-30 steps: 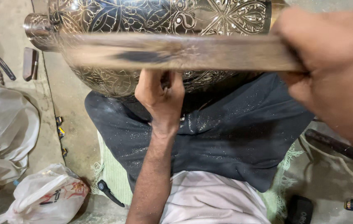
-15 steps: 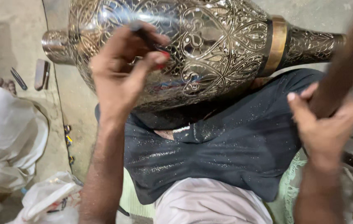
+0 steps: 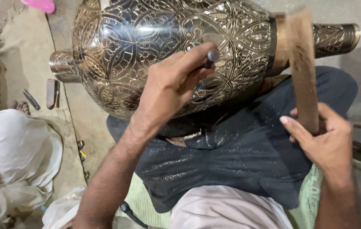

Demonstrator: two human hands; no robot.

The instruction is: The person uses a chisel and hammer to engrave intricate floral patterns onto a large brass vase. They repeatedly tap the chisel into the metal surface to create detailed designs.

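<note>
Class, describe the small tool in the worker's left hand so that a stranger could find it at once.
Start at the large engraved metal vase lying across the lap. The left hand rests on its belly, pinching a short dark chisel whose round blunt end pokes above the fingers. Unlike the broad, blurred wooden mallet in the right hand, it is thin and metal.

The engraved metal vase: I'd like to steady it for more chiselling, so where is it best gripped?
Probably by the narrow neck, coming from the right end. The engraved metal vase lies on its side across the lap; its belly is wide, rounded and slick, while the neck is slim enough to wrap. The left hand with the chisel already occupies the belly.
</note>
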